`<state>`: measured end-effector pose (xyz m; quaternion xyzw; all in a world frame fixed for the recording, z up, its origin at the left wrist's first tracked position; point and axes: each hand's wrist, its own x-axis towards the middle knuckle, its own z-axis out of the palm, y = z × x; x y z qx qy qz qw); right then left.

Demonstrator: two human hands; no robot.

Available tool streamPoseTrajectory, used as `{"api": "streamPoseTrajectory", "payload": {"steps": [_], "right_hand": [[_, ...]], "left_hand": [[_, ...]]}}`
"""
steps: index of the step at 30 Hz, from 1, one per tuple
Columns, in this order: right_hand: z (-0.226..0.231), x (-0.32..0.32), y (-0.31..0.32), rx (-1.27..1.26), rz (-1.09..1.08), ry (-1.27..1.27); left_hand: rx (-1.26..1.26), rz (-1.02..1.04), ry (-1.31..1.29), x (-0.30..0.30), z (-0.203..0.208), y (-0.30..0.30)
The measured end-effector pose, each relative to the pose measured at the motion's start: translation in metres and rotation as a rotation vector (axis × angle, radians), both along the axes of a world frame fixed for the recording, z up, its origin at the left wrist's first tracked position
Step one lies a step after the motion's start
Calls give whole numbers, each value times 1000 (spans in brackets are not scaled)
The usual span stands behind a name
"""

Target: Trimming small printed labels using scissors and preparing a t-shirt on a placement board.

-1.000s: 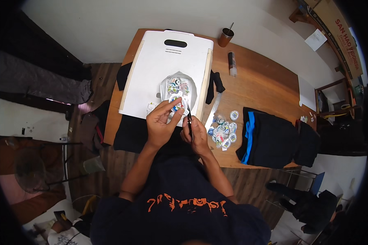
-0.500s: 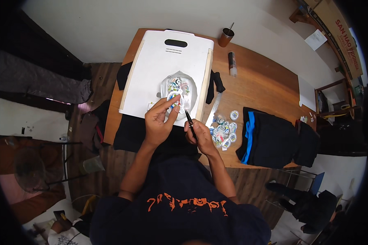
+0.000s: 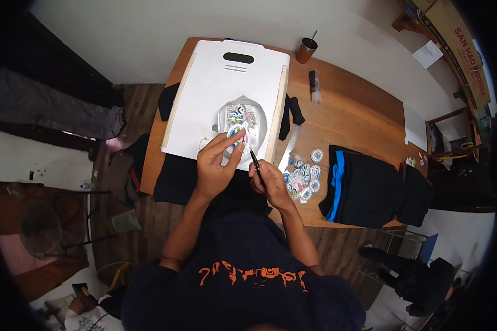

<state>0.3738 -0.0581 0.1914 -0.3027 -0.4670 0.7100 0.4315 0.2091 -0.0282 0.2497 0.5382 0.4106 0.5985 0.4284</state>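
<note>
My left hand (image 3: 214, 170) pinches a round white-edged sticker (image 3: 232, 144) with a colourful print between thumb and fingers. In my right hand (image 3: 271, 183) is a slim black pointed tool (image 3: 254, 159), its tip close to the sticker's right edge. I cannot make out its exact kind. Both hands are over the near edge of a white board (image 3: 204, 83) with a handle slot. Behind the sticker, a rounded opening in the board holds colourful printed pieces (image 3: 240, 115). To the right of my right hand lies a pile of cut-out stickers (image 3: 301, 181).
Folded black cloth (image 3: 370, 190) with a blue strip lies at the right of the wooden table (image 3: 359, 110). A metal ruler (image 3: 290, 144), a single round sticker (image 3: 316, 155), a dark tube (image 3: 314, 85) and a brown cup (image 3: 305, 52) are beyond the pile. Other people are at the lower corners.
The sticker in my left hand has turned slightly. My right hand and the black tool have barely moved.
</note>
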Motion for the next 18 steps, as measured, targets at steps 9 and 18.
{"api": "streamPoseTrajectory", "payload": {"steps": [9, 18], "right_hand": [[-2, -1, 0, -12, -2, 12], [1, -2, 2, 11, -3, -3]], "left_hand": [[-17, 7, 21, -1, -1, 0], [-6, 12, 12, -1, 0, 0]]}}
